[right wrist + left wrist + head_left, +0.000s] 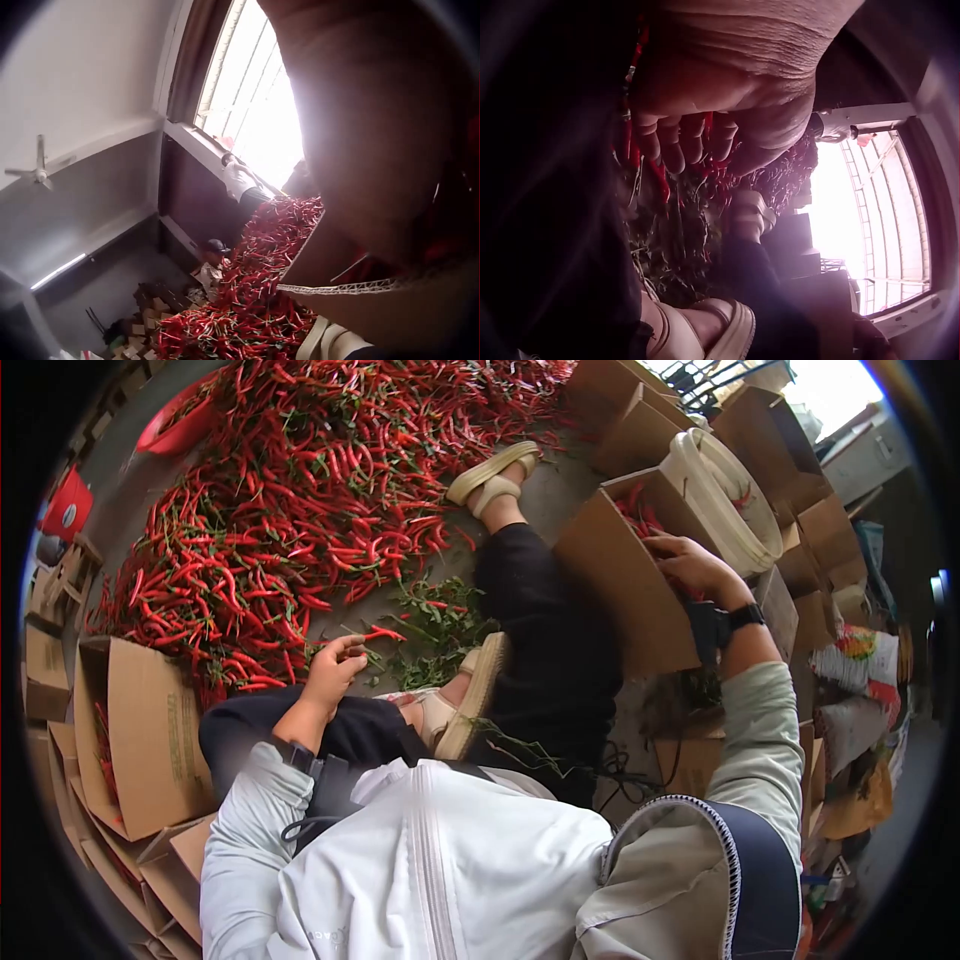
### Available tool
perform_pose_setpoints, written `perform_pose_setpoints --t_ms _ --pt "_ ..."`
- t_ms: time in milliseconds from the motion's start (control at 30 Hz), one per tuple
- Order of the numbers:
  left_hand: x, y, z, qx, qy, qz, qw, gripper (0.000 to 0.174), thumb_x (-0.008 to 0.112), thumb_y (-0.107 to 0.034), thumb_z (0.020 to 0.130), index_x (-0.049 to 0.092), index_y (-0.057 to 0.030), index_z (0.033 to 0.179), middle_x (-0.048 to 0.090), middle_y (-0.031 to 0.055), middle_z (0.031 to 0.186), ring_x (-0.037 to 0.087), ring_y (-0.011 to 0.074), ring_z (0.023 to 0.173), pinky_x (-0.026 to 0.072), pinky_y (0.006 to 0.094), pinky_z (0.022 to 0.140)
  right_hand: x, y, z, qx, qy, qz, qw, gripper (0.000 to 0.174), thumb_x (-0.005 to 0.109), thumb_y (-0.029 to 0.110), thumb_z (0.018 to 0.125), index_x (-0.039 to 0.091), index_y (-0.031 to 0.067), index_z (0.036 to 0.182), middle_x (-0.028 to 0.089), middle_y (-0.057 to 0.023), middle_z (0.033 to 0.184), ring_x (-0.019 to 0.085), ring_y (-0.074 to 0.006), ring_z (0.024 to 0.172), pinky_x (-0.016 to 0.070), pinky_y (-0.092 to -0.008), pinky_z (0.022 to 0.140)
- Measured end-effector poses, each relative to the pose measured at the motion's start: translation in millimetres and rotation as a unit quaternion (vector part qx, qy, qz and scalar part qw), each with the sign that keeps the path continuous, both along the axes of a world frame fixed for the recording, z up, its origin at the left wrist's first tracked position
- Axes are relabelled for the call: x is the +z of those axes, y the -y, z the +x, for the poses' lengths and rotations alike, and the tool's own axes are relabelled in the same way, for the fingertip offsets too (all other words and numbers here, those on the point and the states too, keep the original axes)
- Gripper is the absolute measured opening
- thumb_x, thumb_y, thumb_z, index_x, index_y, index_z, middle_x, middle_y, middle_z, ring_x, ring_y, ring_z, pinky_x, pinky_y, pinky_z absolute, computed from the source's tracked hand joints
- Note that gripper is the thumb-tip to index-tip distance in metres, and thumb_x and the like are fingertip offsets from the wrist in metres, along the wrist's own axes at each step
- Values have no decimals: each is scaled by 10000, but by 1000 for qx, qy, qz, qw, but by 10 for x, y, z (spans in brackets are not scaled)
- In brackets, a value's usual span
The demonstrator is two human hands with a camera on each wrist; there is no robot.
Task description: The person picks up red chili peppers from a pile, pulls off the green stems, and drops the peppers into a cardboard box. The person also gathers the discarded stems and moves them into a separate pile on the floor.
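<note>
My left hand (335, 672) hangs over the near edge of a big heap of red chili peppers (290, 510), its fingers loosely bent. A single red chili (660, 182) shows just past those fingers in the left wrist view. Beside the hand, green leaves and stems (435, 615) lie on the floor. My right hand (695, 568) reaches into an open cardboard box (625, 595) at my right, back of the hand up, fingers extended over the red chilies (637, 510) inside. The right wrist view shows this hand dark and close, above the box's corrugated rim (360, 288).
A white bucket (745, 510) stands behind the box. More cardboard boxes (150, 735) line the left side. A red basin (180, 420) sits at the heap's far left. My sandalled foot (470, 690) is close to the left hand. Another person (214, 259) is beyond the heap.
</note>
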State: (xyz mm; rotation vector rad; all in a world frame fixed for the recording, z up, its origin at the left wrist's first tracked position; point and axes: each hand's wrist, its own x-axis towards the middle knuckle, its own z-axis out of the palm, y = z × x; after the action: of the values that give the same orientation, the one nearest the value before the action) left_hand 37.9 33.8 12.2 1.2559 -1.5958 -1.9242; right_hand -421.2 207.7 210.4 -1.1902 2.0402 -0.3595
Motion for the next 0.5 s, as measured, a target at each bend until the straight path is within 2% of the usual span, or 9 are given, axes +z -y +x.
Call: perform_pose_setpoints --t_ms 133,167,200,267,300,367,433,467,500 --pt "-168 85 8 -24 -55 -7 998 366 610 -85 734 554 -27 1090 566 37 934 530 107 829 432 234 698 96 -136 -34 -6 28 -2 1000 302 532 57 798 553 -34 1085 605 -52 960 551 -137 880 429 -261 810" --pt "-179 106 27 -38 -48 -24 998 372 618 -74 726 554 -19 1088 573 46 919 539 120 822 441 246 709 57 -154 -137 33 -168 -37 985 279 564 82 748 599 -25 1002 628 -84 866 585 -150 741 473 -265 682" --pt "-192 143 28 -53 -41 -42 997 378 626 -63 719 554 -11 1086 579 55 905 548 133 814 450 257 720 215 -46 99 -90 -111 -11 990 258 563 67 744 596 -40 976 631 -104 889 592 -156 749 474 -254 666" --pt "-307 243 77 -68 25 -88 994 373 650 -84 689 578 -15 1048 607 64 855 577 148 770 466 263 703 147 116 172 -15 -308 -197 930 239 549 52 751 596 -38 967 631 -118 847 591 -156 735 476 -269 662" --pt "-230 311 96 -93 96 -154 979 352 653 -94 675 596 -19 1014 620 86 846 593 162 774 473 270 699 128 266 333 -6 -300 -197 933 239 549 52 751 596 -38 967 631 -118 847 591 -156 735 476 -269 662" --pt "-109 419 170 -141 226 -276 924 274 653 -151 658 639 -51 913 632 117 841 613 226 797 481 327 717 26 566 777 83 -199 -384 898 205 533 40 756 600 -29 937 616 -134 780 590 -165 667 475 -289 607" --pt "-112 555 253 -178 283 -298 894 242 641 -153 653 647 -67 879 632 114 832 609 242 801 480 344 716 -50 792 1331 216 -196 -273 917 179 541 35 745 601 -7 909 595 -153 758 597 -195 682 468 -300 610" --pt "-108 599 295 -218 335 -322 858 211 629 -156 649 655 -84 845 632 111 823 606 258 806 480 360 714 -212 922 1556 208 -120 -229 943 174 570 52 724 593 4 890 586 -171 783 591 -271 713 462 -321 631" --pt "6 599 287 -241 375 -304 842 191 580 -128 665 664 -126 836 633 92 879 600 288 830 481 392 737 -410 1060 1779 285 -105 -241 922 189 589 74 709 593 17 888 584 -174 778 565 -329 716 460 -356 645"
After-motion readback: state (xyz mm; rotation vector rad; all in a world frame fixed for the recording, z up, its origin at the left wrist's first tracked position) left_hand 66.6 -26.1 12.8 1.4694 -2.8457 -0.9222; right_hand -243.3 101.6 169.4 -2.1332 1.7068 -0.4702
